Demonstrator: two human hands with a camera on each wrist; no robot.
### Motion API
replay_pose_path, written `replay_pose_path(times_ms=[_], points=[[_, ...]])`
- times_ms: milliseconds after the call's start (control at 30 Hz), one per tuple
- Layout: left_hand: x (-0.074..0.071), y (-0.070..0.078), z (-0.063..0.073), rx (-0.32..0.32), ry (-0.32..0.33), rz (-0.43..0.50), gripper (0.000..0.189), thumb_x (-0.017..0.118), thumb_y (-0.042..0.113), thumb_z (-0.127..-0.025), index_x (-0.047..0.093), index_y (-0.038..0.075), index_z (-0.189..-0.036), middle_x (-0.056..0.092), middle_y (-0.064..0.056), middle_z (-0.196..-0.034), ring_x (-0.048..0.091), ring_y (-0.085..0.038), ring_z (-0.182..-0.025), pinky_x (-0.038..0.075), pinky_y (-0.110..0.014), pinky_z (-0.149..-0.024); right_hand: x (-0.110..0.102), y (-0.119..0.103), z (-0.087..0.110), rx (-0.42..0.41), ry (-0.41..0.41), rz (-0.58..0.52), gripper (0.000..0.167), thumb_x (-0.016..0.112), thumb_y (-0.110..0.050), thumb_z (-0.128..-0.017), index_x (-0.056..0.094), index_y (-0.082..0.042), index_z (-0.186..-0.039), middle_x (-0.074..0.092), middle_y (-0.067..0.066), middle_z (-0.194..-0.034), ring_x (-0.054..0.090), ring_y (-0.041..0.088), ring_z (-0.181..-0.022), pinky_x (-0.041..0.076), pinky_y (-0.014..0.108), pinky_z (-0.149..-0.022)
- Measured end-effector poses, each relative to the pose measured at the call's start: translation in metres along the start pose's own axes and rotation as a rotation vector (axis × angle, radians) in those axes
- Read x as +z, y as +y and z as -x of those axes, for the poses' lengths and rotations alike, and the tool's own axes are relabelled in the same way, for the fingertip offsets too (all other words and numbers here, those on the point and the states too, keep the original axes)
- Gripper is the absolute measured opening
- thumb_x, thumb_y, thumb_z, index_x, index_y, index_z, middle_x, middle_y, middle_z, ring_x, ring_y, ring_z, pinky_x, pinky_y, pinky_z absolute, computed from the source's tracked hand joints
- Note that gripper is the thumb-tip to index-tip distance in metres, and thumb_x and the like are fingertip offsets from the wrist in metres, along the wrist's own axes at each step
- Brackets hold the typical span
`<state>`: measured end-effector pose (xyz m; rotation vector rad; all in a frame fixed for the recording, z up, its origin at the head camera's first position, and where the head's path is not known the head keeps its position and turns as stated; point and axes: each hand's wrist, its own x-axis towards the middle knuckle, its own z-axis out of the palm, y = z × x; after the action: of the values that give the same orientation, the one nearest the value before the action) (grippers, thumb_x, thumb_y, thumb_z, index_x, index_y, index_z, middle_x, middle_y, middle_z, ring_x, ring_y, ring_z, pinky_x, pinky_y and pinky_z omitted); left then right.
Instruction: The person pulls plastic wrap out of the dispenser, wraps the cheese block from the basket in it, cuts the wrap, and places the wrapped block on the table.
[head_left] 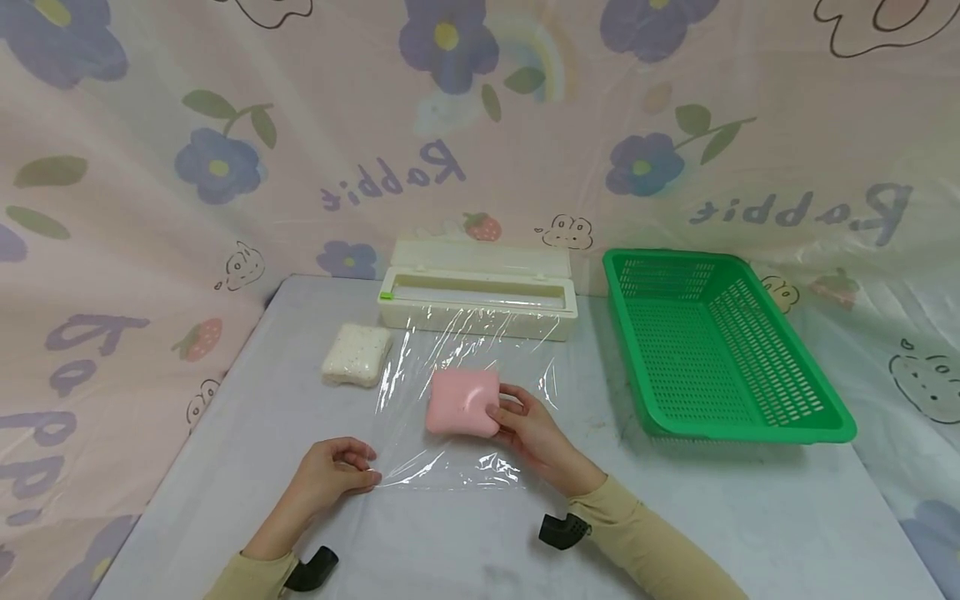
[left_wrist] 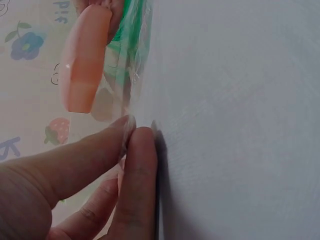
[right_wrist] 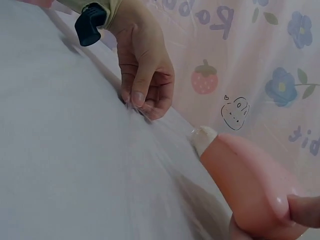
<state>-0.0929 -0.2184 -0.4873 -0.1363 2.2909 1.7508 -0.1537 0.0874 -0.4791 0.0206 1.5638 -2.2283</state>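
Observation:
My right hand grips a pink pillow-shaped block by its right side, thumb on top and fingers at the edge. The block is over a sheet of clear plastic wrap that runs from a white dispenser box toward me. My left hand pinches the near left corner of the wrap between thumb and forefinger, low at the table. In the left wrist view the pink block stands out beyond those fingertips. A white speckled block of similar shape, with a glossy surface, lies left of the wrap.
The dispenser's lid is raised at the back, and a small green piece sits on its left rim. A green plastic basket stands on the right of the white-covered table. A printed curtain hangs behind.

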Motion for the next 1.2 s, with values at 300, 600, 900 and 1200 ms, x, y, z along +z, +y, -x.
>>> replay_pose_path(times_ms=[300,600,900,1200], points=[[0.0,0.0,0.0,-0.01,-0.003,0.008,0.034,0.081,-0.007,-0.069,0.061,-0.013,-0.096,0.057,-0.006,-0.075,0.061,-0.013,-0.063,0.056,-0.025,-0.059,-0.002,0.006,0.002,0.01,0.025,0.045,0.048,0.058,0.003,-0.092,0.035,0.005,-0.134,0.061,0.012,-0.111,0.063,0.02,-0.09,0.055,0.031,-0.078],[-0.002,0.002,0.001,-0.023,-0.006,0.03,0.036,0.08,-0.008,-0.069,0.061,-0.014,-0.099,0.058,-0.007,-0.075,0.062,-0.014,-0.064,0.057,-0.026,-0.061,-0.003,0.009,0.004,0.026,0.017,0.052,0.049,0.059,0.002,-0.092,0.035,0.006,-0.134,0.061,0.011,-0.11,0.064,0.02,-0.089,0.056,0.032,-0.076],[-0.001,0.003,0.001,-0.036,0.0,0.012,0.038,0.081,-0.007,-0.07,0.06,-0.013,-0.1,0.058,-0.007,-0.076,0.062,-0.013,-0.065,0.056,-0.024,-0.06,-0.004,0.01,0.005,0.046,0.034,0.092,0.049,0.062,0.0,-0.09,0.037,0.006,-0.132,0.063,0.012,-0.105,0.064,0.02,-0.086,0.056,0.031,-0.074],[-0.002,0.001,-0.002,-0.046,0.006,0.02,0.037,0.081,-0.007,-0.069,0.061,-0.012,-0.1,0.058,-0.007,-0.077,0.063,-0.016,-0.065,0.057,-0.027,-0.061,-0.007,0.009,0.006,0.06,0.058,0.145,0.049,0.065,-0.004,-0.09,0.04,0.005,-0.131,0.063,0.013,-0.105,0.064,0.019,-0.084,0.056,0.03,-0.072]])
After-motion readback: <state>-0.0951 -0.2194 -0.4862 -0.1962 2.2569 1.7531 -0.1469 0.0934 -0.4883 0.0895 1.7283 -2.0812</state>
